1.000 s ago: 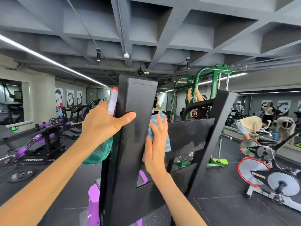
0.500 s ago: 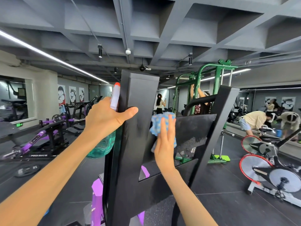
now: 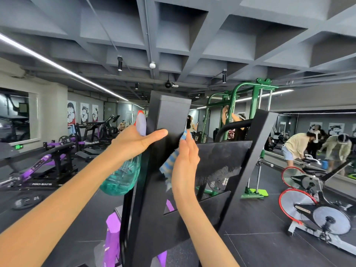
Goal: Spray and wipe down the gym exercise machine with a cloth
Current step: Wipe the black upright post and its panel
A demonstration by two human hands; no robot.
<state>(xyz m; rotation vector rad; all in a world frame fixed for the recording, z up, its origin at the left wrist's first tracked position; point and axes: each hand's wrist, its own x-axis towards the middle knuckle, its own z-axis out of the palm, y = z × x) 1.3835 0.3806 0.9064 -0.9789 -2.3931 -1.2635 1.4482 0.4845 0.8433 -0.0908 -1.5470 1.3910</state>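
Left hand (image 3: 133, 143) grips teal spray bottle (image 3: 121, 178) beside black machine upright (image 3: 165, 112), thumb on its face. Right hand (image 3: 185, 160), fingers straight, presses blue cloth (image 3: 169, 164) against upright's right side

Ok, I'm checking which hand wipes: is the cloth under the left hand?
No, the right hand presses the blue cloth against the black machine frame; the left hand holds the spray bottle.
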